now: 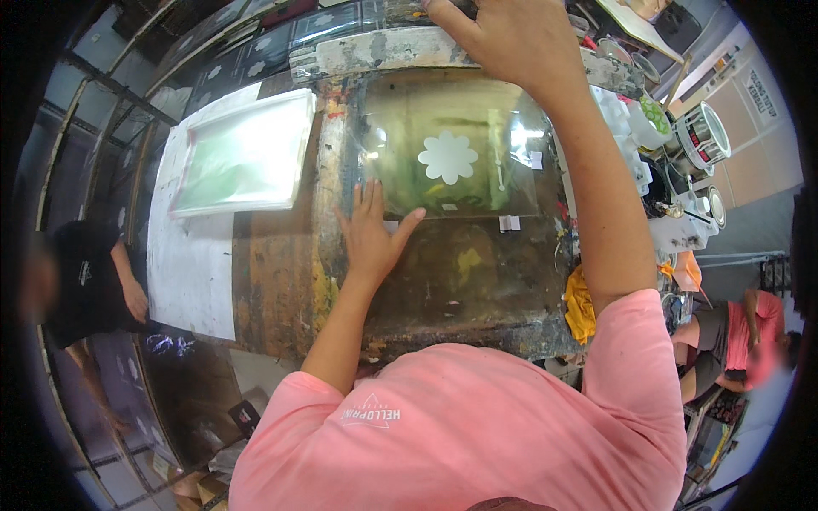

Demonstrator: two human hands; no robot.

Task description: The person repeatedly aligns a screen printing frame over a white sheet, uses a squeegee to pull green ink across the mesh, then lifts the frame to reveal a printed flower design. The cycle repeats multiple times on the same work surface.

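Note:
My left hand (372,230) lies flat with its fingers spread, at the near left corner of a clear plastic sheet (400,183). The sheet lies on the paint-stained work table (281,281) and bears a white flower shape (447,157). My right hand (515,38) reaches over the far side, above a paint-smeared pale bar (383,51). Its thumb stretches to the left; the other fingers are cut off by the picture's upper edge, so its grip is hidden. Small pale tabs (509,223) sit along the sheet's near right edge.
Left on the table, a stack of clear plastic sheets (247,157) rests on white paper (192,281). Tins (703,136) and white containers (609,115) crowd the right side, near a yellow cloth (580,307). One person (85,277) stands at left; another (750,332) sits at right.

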